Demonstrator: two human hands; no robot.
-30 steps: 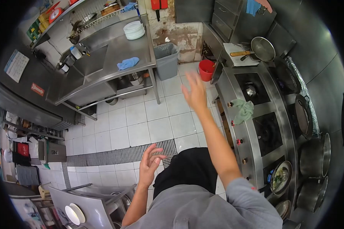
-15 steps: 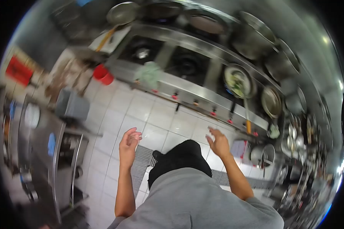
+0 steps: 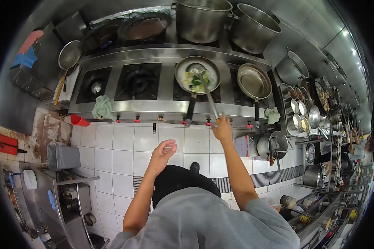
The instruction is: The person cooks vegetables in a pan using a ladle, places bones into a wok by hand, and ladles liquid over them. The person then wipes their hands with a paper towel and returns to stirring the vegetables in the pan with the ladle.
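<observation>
My right hand reaches forward to the stove front, its fingers closed round the end of a ladle. The ladle's bowl rests in a frying pan of pale liquid with green leafy pieces. That pan sits on a burner, its dark handle pointing toward me beside the ladle. Nearer my body, above the floor, my left hand hangs in the air with loosely bent fingers, holding nothing.
An empty-looking pan occupies the burner to the right. Tall pots line the back. A green cloth hangs over the stove's front edge at left. A grey bin stands left; a pot sits low at right.
My view has turned toward the stove, and the pan now lies ahead of me. My right hand has gone forward and taken hold of the ladle handle. The left hand stays empty.
</observation>
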